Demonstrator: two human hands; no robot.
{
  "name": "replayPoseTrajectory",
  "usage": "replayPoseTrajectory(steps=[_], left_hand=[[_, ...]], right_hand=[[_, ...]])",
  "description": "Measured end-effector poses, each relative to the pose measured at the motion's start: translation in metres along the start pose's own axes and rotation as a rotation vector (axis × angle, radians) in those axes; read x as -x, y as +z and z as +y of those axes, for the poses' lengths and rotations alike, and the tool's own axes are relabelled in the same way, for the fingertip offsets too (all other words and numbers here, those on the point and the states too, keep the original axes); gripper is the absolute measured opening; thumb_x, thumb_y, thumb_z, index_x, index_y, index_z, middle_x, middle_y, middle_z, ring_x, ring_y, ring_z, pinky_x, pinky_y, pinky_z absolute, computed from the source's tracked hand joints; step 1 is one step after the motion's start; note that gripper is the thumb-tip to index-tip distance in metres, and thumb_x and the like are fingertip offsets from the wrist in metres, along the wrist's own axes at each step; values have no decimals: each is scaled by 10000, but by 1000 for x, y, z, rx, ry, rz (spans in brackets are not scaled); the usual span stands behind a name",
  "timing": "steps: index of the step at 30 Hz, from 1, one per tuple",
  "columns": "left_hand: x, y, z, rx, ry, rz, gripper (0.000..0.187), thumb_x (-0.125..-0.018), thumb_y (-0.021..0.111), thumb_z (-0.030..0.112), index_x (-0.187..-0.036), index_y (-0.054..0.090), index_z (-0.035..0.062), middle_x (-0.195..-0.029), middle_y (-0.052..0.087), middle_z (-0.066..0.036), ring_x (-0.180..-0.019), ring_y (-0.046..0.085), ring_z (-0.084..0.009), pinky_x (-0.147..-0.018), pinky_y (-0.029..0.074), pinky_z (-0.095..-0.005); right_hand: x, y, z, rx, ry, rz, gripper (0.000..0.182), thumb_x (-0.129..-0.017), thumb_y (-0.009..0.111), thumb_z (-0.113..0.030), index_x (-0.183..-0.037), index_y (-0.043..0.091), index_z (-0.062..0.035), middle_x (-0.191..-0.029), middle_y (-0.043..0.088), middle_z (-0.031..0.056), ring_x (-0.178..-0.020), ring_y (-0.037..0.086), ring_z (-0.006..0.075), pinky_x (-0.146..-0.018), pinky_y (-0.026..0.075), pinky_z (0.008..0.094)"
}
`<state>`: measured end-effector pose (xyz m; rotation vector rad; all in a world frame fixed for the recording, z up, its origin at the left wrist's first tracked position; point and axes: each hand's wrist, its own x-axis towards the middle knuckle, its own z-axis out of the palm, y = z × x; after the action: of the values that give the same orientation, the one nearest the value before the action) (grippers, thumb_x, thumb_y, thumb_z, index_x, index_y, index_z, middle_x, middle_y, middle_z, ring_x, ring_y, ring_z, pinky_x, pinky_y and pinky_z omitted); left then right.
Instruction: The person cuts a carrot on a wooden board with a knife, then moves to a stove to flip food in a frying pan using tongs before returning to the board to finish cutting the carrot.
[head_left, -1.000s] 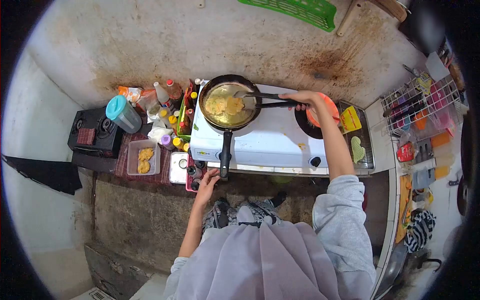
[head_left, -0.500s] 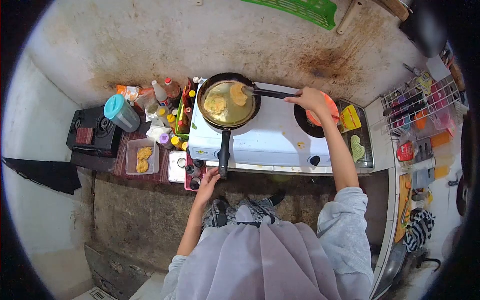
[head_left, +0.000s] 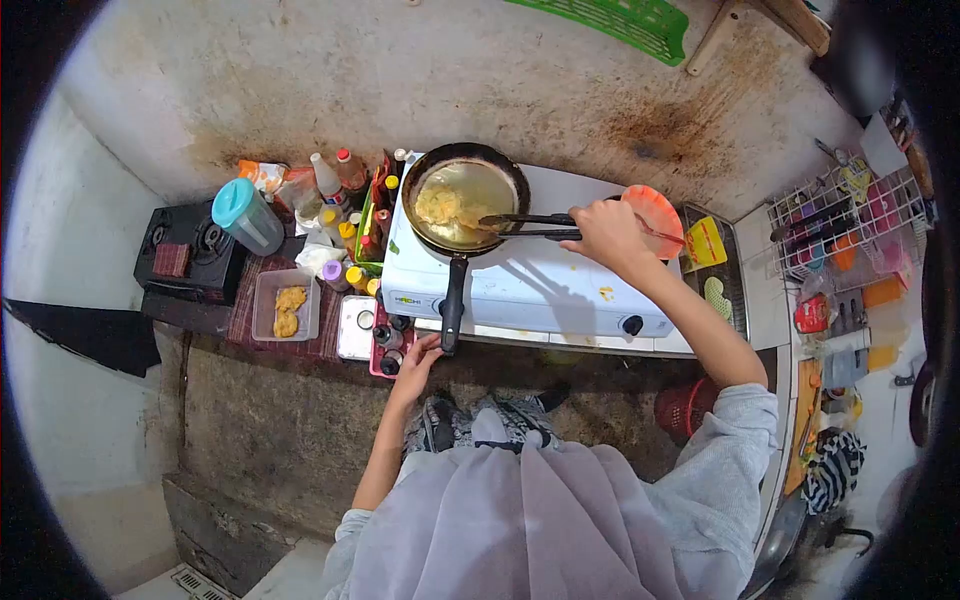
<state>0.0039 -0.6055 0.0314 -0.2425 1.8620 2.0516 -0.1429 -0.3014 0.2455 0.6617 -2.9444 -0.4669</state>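
Observation:
My right hand [head_left: 608, 235] is closed around black tongs [head_left: 540, 219], whose tips reach into the right part of the frying pan [head_left: 521, 190]. Golden fritters [head_left: 445, 207] lie in the oil, bunched on the pan's left and lower side; the tong tips overlap their right edge. The pan rests on the left burner of a white gas stove [head_left: 560, 290], its black handle [head_left: 453, 305] pointing towards me. My left hand [head_left: 417, 368] has its fingers closed at the side of the handle's end.
An orange bowl [head_left: 652, 210] stands over the right burner. On the left are a plastic box [head_left: 313, 315] with fried pieces, several bottles [head_left: 350, 170], a pitcher [head_left: 247, 220] and a black stove [head_left: 190, 255]. A red basket [head_left: 680, 410] is below on the right.
The tongs have moved lower in the pan, and their arms are now spread. The fritter they held at the upper right is now down beside the other one.

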Motion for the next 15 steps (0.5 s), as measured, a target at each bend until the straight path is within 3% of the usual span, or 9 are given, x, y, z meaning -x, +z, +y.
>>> replayPoseTrajectory(steps=[8, 11, 15], left_hand=[[-3, 2, -10, 38, 29, -21, 375, -921, 548, 102, -1270, 492, -25, -1198, 576, -90, -1081, 539, -156, -962, 410, -282], [-6, 2, -12, 40, 42, -22, 372, -921, 549, 103, -1266, 497, -25, -1186, 581, -87, -1073, 543, -154, -958, 412, -282], [-2, 5, -4, 12, 8, -9, 375, -922, 548, 112, -1267, 498, -26, -1190, 581, -86, -1075, 544, -150, -963, 407, -281]], right_hand=[[-5, 5, 8, 0, 11, -14, 507, -688, 720, -565, -802, 691, -72, -640, 637, 118, -661, 663, 281, -581, 523, 394], [-5, -7, 15, -84, 89, -55, 508, -679, 728, -566, -842, 723, -85, -673, 655, 126, -670, 663, 289, -603, 528, 398], [-7, -5, 14, -194, 212, -50, 530, -641, 755, -567, -775, 706, -56, -734, 675, 138, -728, 680, 278, -635, 539, 399]])
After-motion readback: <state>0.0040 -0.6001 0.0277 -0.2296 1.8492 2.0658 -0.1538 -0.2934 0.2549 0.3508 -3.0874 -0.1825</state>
